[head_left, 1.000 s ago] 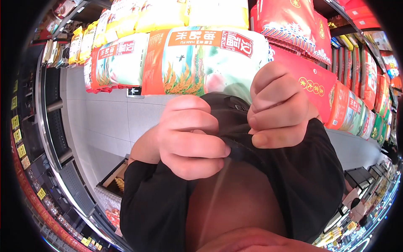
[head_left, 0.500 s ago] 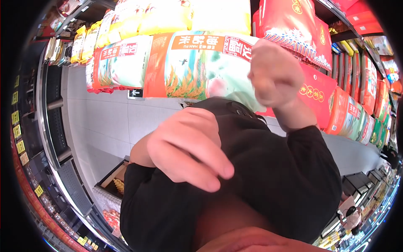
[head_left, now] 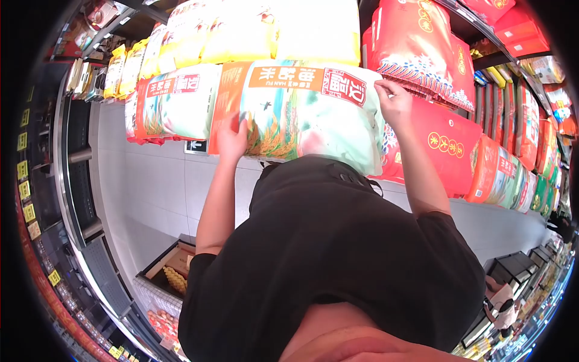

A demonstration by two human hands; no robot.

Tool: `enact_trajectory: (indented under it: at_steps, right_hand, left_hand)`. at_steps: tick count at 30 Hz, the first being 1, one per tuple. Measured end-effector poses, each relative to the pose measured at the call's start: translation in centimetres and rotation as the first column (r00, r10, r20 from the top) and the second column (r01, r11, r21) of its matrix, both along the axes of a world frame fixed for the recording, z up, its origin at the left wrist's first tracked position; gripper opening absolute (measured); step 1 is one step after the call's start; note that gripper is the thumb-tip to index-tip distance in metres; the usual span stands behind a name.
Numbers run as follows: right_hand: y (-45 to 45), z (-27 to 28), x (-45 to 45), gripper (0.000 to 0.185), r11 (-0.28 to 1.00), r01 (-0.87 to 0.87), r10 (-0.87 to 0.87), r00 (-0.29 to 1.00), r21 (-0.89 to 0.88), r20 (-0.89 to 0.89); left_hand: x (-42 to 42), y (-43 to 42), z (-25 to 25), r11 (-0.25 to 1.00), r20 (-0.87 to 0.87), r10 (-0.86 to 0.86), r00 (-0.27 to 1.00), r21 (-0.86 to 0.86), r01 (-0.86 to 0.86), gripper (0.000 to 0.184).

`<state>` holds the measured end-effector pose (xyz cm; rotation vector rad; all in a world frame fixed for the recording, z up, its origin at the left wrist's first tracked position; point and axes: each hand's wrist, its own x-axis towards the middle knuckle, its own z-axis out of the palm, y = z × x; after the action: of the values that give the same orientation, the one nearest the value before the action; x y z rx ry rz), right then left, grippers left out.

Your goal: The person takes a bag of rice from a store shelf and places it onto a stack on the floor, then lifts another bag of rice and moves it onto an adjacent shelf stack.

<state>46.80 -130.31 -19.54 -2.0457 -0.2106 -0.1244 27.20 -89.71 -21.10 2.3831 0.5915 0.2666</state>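
Note:
A large rice bag (head_left: pixel 338 123) with an orange band, pale green plastic and printed rice ears lies across the front of the display, before my waist. My left hand (head_left: pixel 232 137) rests against its orange end, thumb and fingers apart; part of the fingers is hard to make out. At the other end, my right hand (head_left: pixel 395 104) pinches the bag's upper right corner between thumb and fingertips. A similar rice bag (head_left: pixel 181 108) lies to the left.
Yellow-and-white bags (head_left: pixel 241 33) are stacked behind. Red bags (head_left: pixel 416 36) and a red rice bag (head_left: pixel 443 142) stand at the right. Shelving (head_left: pixel 75 157) runs along the left. A dark bin (head_left: pixel 172 265) stands by my left side. A person (head_left: pixel 503 308) is at the far lower right.
Both hands have gone from raised in front of my chest down and forward to the rice bag. My right hand has taken hold of its corner; my left hand now touches its orange end.

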Motion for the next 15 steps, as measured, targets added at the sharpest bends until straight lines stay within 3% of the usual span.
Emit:
enact_trajectory:
  at_steps: [2, 5, 6, 7, 9, 10, 15]
  right_hand:
    - [-0.3, -2.1, 0.1, 0.022, 0.996, 0.010, -0.018, 0.995, -0.090, -0.096]
    - [1.2, -5.0, -0.1, 0.035, 0.972, 0.047, -0.009, 0.986, -0.232, 0.165]
    - [1.9, -6.2, -0.7, 0.050, 0.947, 0.015, 0.030, 0.990, -0.321, 0.135]
    - [2.8, -7.8, -1.3, 0.053, 0.934, 0.021, 0.022, 0.993, -0.355, 0.116]
    - [4.8, -10.6, -2.2, 0.061, 0.905, 0.034, -0.001, 0.997, -0.424, 0.077]
    - [5.8, -10.7, -3.4, 0.069, 0.857, -0.015, -0.012, 0.999, -0.515, -0.051]
    - [6.6, -9.5, -3.9, 0.067, 0.867, 0.012, -0.057, 0.995, -0.497, -0.076]
  left_hand:
    - [0.6, 2.4, -3.3, 0.987, -0.024, 0.051, 0.998, 0.151, -0.047, 0.048]
    - [2.4, 3.3, -4.0, 0.960, -0.115, 0.104, 0.988, 0.270, -0.070, 0.063]
    - [2.7, 3.5, -5.2, 0.937, -0.135, 0.103, 0.986, 0.345, -0.051, 0.063]
    - [2.9, 3.7, -6.2, 0.908, -0.155, 0.103, 0.982, 0.418, -0.029, 0.064]
    - [2.9, 3.8, -7.4, 0.945, -0.090, 0.102, 0.991, 0.321, -0.068, 0.065]
    - [2.9, 3.7, -7.7, 0.960, -0.058, 0.104, 0.993, 0.268, -0.085, 0.065]
    - [2.8, 4.2, -7.6, 0.966, -0.059, 0.086, 0.995, 0.249, -0.069, 0.066]
